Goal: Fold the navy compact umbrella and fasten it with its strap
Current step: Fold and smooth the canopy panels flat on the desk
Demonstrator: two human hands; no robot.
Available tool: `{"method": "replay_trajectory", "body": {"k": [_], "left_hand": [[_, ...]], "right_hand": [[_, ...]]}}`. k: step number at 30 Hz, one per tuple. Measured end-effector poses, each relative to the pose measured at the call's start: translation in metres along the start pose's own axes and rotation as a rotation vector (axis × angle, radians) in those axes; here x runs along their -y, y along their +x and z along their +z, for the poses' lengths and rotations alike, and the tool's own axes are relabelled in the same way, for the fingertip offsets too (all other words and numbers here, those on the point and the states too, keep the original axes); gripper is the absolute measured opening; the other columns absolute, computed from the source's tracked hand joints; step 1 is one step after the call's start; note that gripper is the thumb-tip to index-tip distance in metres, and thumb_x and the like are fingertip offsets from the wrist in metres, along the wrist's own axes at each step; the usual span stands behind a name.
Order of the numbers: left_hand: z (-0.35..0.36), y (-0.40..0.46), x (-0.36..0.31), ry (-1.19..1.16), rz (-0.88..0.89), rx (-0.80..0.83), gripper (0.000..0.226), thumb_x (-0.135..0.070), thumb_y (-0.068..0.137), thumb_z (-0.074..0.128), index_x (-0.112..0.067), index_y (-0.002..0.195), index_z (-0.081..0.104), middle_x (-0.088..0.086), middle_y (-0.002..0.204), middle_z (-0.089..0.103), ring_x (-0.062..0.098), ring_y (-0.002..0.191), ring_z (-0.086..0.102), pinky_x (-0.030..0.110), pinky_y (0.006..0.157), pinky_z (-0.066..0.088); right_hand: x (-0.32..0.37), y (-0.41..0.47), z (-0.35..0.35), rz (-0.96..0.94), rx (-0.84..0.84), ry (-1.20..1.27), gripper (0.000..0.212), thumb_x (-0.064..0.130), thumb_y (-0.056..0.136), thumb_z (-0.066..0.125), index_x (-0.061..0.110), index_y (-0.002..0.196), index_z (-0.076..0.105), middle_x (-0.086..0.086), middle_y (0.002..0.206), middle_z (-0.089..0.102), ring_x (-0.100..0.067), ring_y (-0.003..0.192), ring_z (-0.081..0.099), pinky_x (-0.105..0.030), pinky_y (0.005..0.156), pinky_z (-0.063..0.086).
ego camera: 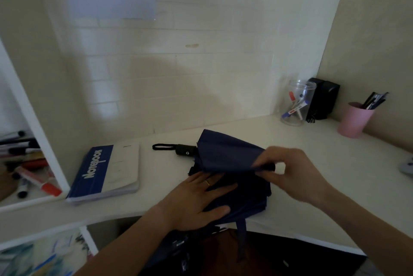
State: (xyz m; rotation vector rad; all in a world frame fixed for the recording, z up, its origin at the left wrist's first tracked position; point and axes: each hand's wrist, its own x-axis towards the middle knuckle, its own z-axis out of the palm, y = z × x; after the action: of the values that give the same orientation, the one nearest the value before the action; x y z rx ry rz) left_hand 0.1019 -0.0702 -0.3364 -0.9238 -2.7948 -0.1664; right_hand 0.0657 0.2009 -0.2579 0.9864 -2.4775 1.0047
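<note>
The navy compact umbrella (pixel 225 155) lies collapsed on the white desk (pixel 312 164), its canopy loose in folds. Its black handle (pixel 185 150) with a wrist loop points left. My left hand (pixel 196 199) lies flat with fingers spread on the lower folds, pressing them onto the desk. My right hand (pixel 288 170) pinches the edge of an upper canopy panel near the umbrella's black tip and holds it lifted. The navy strap (pixel 241 240) hangs down over the desk's front edge.
A blue and white notebook (pixel 107 172) lies left of the umbrella. At the back right stand a clear jar of markers (pixel 297 103), a black box (pixel 321 99) and a pink cup of pens (pixel 355 119). A tray of markers (pixel 26 168) sits far left.
</note>
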Motion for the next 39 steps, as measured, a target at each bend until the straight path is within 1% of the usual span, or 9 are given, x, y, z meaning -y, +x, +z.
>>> {"method": "replay_trajectory", "body": {"k": [5, 10, 16, 21, 27, 30, 34, 37, 39], "left_hand": [[-0.007, -0.023, -0.016, -0.084, -0.048, -0.247, 0.046, -0.053, 0.105, 0.045, -0.025, 0.137, 0.061, -0.003, 0.135, 0.063, 0.014, 0.123, 0.056, 0.032, 0.106, 0.047], [-0.030, -0.027, -0.023, -0.117, -0.218, -0.642, 0.020, -0.032, 0.097, 0.061, -0.015, 0.106, 0.066, -0.001, 0.111, 0.060, 0.015, 0.102, 0.058, 0.029, 0.090, 0.051], [-0.057, 0.037, -0.027, -0.180, -0.182, -0.296, 0.034, -0.030, 0.110, 0.042, -0.019, 0.133, 0.065, 0.000, 0.141, 0.061, 0.015, 0.134, 0.050, 0.024, 0.115, 0.034], [-0.034, 0.042, -0.014, 0.049, -0.118, 0.258, 0.060, -0.052, 0.108, 0.032, -0.033, 0.163, 0.017, -0.006, 0.173, 0.003, 0.013, 0.159, -0.001, 0.034, 0.129, 0.010], [-0.010, 0.027, -0.011, 0.149, -0.076, 0.244, 0.064, -0.064, 0.100, 0.006, -0.042, 0.159, -0.006, -0.009, 0.171, -0.014, 0.010, 0.156, -0.017, 0.037, 0.129, 0.004], [-0.006, 0.023, -0.009, 0.141, -0.073, 0.234, 0.063, -0.063, 0.103, 0.008, -0.042, 0.160, -0.006, -0.009, 0.171, -0.014, 0.009, 0.156, -0.019, 0.038, 0.130, 0.004], [-0.008, 0.011, -0.006, 0.089, -0.068, 0.245, 0.062, -0.068, 0.102, 0.010, -0.050, 0.158, -0.010, -0.013, 0.170, -0.017, 0.006, 0.155, -0.020, 0.036, 0.129, -0.002], [-0.007, 0.003, -0.004, 0.073, -0.068, 0.248, 0.060, -0.070, 0.102, 0.010, -0.056, 0.155, -0.012, -0.013, 0.170, -0.019, 0.006, 0.155, -0.020, 0.037, 0.129, -0.003], [-0.005, 0.000, -0.004, 0.075, -0.067, 0.232, 0.058, -0.070, 0.102, 0.010, -0.057, 0.154, -0.013, -0.013, 0.170, -0.019, 0.007, 0.156, -0.020, 0.038, 0.129, -0.003]], "right_hand": [[-0.012, -0.034, 0.029, -0.150, 0.030, -0.268, 0.028, 0.009, 0.075, 0.082, 0.031, 0.091, 0.077, 0.022, 0.094, 0.068, -0.001, 0.086, 0.064, -0.028, 0.074, 0.058], [-0.017, -0.045, 0.040, -0.284, 0.021, -0.378, 0.021, 0.011, 0.076, 0.082, 0.027, 0.090, 0.079, 0.011, 0.092, 0.072, -0.012, 0.081, 0.066, -0.030, 0.067, 0.057], [-0.017, -0.051, 0.046, -0.444, 0.083, -0.519, 0.017, 0.014, 0.078, 0.076, 0.023, 0.093, 0.079, 0.006, 0.091, 0.071, -0.016, 0.078, 0.065, -0.029, 0.062, 0.052], [-0.018, -0.051, 0.041, -0.376, 0.202, -0.502, 0.018, 0.015, 0.080, 0.075, 0.026, 0.094, 0.076, 0.009, 0.093, 0.069, -0.012, 0.080, 0.062, -0.028, 0.066, 0.053], [0.002, -0.022, 0.029, -0.103, 0.082, -0.142, 0.027, 0.031, 0.097, 0.054, 0.031, 0.118, 0.070, 0.017, 0.122, 0.068, 0.002, 0.110, 0.060, -0.021, 0.095, 0.049], [-0.008, -0.015, 0.047, 0.000, 0.362, -0.326, 0.055, 0.041, 0.105, 0.037, 0.027, 0.158, 0.025, 0.019, 0.161, 0.015, 0.001, 0.149, 0.013, -0.026, 0.124, 0.018], [-0.028, -0.035, 0.045, 0.051, 0.586, -0.417, 0.071, 0.060, 0.100, 0.023, 0.031, 0.158, -0.006, 0.019, 0.162, -0.016, 0.006, 0.148, -0.017, -0.021, 0.123, -0.009], [-0.030, -0.042, 0.029, 0.097, 0.591, -0.344, 0.067, 0.063, 0.098, 0.037, 0.041, 0.157, 0.016, 0.028, 0.161, 0.002, 0.009, 0.149, 0.000, -0.016, 0.120, 0.001], [-0.022, -0.031, 0.017, 0.151, 0.409, -0.170, 0.045, 0.056, 0.092, 0.058, 0.042, 0.134, 0.060, 0.027, 0.146, 0.047, 0.009, 0.132, 0.044, -0.022, 0.113, 0.035]]}}
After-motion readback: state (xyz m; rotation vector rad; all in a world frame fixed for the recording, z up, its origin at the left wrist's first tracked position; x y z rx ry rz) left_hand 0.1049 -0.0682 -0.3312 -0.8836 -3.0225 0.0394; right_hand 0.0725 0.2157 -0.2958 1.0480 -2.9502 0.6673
